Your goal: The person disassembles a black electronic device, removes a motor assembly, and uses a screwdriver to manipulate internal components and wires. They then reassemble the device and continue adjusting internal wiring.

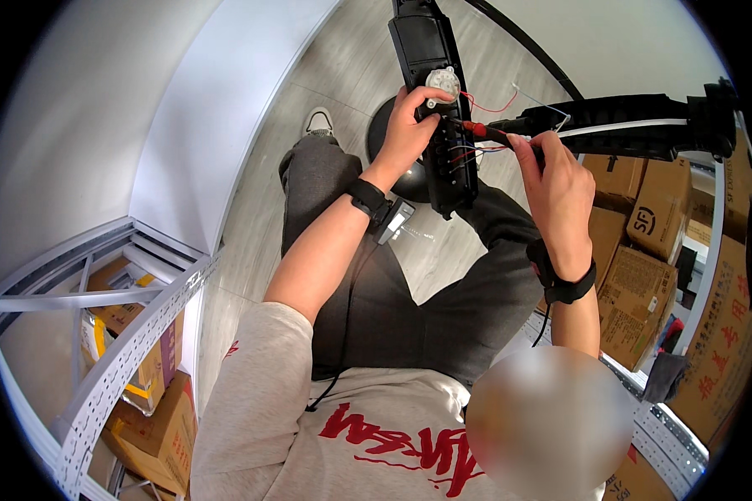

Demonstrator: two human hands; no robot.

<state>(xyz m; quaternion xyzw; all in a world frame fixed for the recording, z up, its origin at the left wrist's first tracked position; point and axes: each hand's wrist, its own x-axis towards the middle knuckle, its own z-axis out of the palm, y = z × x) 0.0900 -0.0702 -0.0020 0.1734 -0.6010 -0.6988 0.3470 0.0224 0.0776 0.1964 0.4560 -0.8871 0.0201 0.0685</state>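
A long black plastic housing (451, 179) stands in front of me, tilted slightly. On it sits a round, whitish disc-shaped part (443, 82) with a red wire. My left hand (405, 138) is closed on the housing's left edge, its index finger reaching over the disc and its thumb near the row of fittings below. From the right, my right hand (560, 179) grips a slim red-and-black tool (483, 130), its exact kind unclear. The tool points at the fittings beside my left thumb; its tip is too small to make out. Thin coloured wires (476, 150) run below it.
A second black arm-like part (622, 125) with a white cable extends right. Behind the housing is a round black object (383, 125). Cardboard boxes (639, 288) stack at right; a metal rack (129, 334) with boxes stands at left.
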